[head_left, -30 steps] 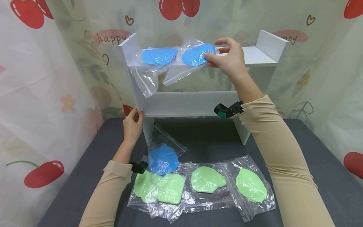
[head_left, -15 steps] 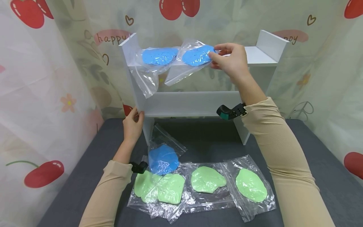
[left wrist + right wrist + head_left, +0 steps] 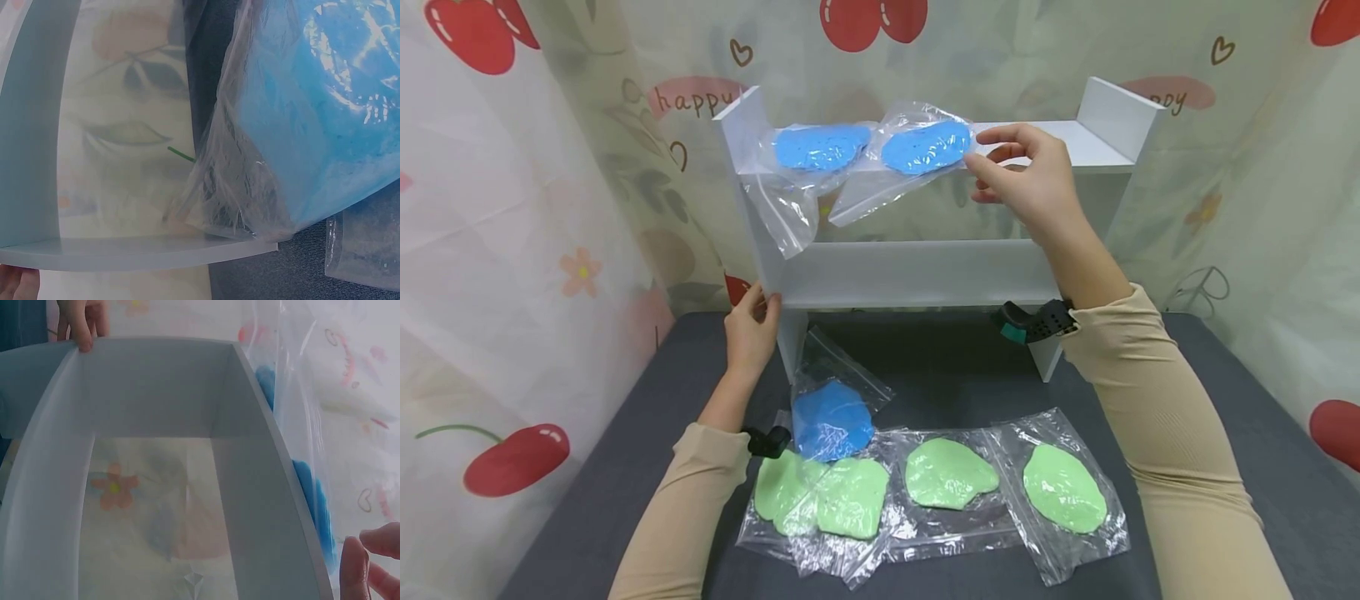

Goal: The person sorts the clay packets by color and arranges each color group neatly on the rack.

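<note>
Bagged blue slab [image 3: 927, 148]: lies on the top board [image 3: 1093, 146] of a white shelf [image 3: 917, 273]; long axis runs left to right, right end slightly higher in the head view; clear bag [image 3: 872, 198] overhangs the front edge, pointing down-left. Right hand [image 3: 1030, 179]: just beside the slab's right end, grip parted; contact unclear. Second blue slab [image 3: 822, 148]: adjoins on the left. Top board: continues right to an end panel [image 3: 1118, 121]. Left hand [image 3: 751, 333]: grips the shelf's left side.

On dark table [image 3: 955, 383], green-filled bags [image 3: 951, 475] and white shelf [image 3: 910, 272] with two blue-filled bags [image 3: 927, 148] atop
</note>
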Demonstrator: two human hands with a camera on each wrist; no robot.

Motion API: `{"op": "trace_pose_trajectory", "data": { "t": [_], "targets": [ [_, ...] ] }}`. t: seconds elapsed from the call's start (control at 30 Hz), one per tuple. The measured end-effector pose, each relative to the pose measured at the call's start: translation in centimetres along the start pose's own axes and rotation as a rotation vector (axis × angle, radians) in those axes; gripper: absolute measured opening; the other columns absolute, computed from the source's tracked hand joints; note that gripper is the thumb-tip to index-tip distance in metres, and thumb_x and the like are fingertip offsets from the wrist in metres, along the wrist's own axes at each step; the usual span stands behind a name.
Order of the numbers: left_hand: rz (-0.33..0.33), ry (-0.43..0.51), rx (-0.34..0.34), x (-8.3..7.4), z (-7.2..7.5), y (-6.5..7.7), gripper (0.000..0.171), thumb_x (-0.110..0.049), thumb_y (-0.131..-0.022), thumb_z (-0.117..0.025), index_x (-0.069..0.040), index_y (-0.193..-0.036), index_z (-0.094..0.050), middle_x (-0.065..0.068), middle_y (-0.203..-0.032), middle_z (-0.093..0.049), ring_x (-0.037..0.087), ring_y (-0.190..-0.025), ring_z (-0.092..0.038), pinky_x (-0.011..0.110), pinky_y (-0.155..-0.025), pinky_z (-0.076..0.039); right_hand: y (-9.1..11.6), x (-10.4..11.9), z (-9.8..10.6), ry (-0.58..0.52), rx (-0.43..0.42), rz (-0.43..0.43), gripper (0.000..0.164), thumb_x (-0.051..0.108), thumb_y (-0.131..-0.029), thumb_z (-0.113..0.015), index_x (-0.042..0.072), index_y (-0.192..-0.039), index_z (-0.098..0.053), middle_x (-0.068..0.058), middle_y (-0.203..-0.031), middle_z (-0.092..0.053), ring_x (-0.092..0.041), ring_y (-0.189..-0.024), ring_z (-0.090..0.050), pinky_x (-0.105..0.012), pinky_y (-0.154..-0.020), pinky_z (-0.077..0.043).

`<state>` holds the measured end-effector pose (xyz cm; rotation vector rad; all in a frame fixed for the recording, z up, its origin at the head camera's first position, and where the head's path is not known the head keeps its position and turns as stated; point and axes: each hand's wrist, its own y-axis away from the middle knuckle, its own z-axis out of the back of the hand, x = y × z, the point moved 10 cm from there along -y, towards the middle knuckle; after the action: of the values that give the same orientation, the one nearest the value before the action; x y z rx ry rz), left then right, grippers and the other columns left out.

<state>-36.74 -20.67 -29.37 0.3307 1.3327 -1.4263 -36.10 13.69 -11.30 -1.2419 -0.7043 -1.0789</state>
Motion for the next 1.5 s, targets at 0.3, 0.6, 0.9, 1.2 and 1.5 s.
{"op": "trace_pose_trajectory", "data": {
  "t": [0.3,0.6,0.9,1.2,1.5],
  "targets": [
    [-0.009,0.003,-0.005,-0.2,0.1,0.0,0.036,-0.012,-0.094,-0.054,-0.006,-0.129,-0.056,0.024,-0.117,-0.063,0.035,-0.104,-0.064,0.047,-0.085,-0.052,2.5,-0.9,-0.1,0.098,0.056,0.06,0.032,0.021,-0.087,-0.065,0.007,-0.115,-0.061,0.001,-0.092,-0.051,-0.007,-0.059,-0.06,-0.015,-0.062,-0.053],
    [-0.01,0.001,-0.01,-0.2,0.1,0.0,0.036,-0.012,-0.093,-0.054,-0.005,-0.128,-0.057,0.024,-0.116,-0.064,0.035,-0.105,-0.064,0.047,-0.085,-0.052,4.6,-2.5,-1.3,0.128,0.14,0.098,0.031,0.02,-0.088,-0.064,0.004,-0.115,-0.061,0.003,-0.088,-0.053,-0.008,-0.061,-0.06,-0.018,-0.064,-0.054],
    [0.004,0.005,-0.015,0.0,0.1,0.0,0.036,-0.013,-0.094,-0.054,-0.006,-0.129,-0.056,0.024,-0.115,-0.064,0.035,-0.104,-0.065,0.045,-0.085,-0.053,7.3,-5.7,-3.3,0.163,0.268,0.099,0.031,0.018,-0.089,-0.063,0.003,-0.117,-0.06,0.001,-0.088,-0.055,-0.007,-0.066,-0.061,-0.02,-0.069,-0.054],
    [0.011,0.01,-0.011,0.0,0.0,0.0,0.037,-0.014,-0.094,-0.054,-0.006,-0.13,-0.055,0.024,-0.116,-0.064,0.034,-0.104,-0.065,0.045,-0.085,-0.053,10.1,-11.5,-6.4,0.114,0.402,-0.008,0.031,0.014,-0.089,-0.063,0.004,-0.118,-0.059,-0.011,-0.091,-0.059,-0.012,-0.074,-0.065,-0.03,-0.072,-0.056],
    [0.014,-0.003,-0.007,0.1,0.0,0.0,0.038,-0.014,-0.094,-0.053,-0.007,-0.131,-0.054,0.024,-0.116,-0.064,0.034,-0.105,-0.064,0.046,-0.085,-0.053,12.5,-15.5,-10.0,0.089,0.505,-0.04,0.035,0.016,-0.089,-0.064,0.004,-0.121,-0.057,-0.014,-0.097,-0.061,-0.01,-0.075,-0.064,-0.031,-0.074,-0.055]
  ]
}}
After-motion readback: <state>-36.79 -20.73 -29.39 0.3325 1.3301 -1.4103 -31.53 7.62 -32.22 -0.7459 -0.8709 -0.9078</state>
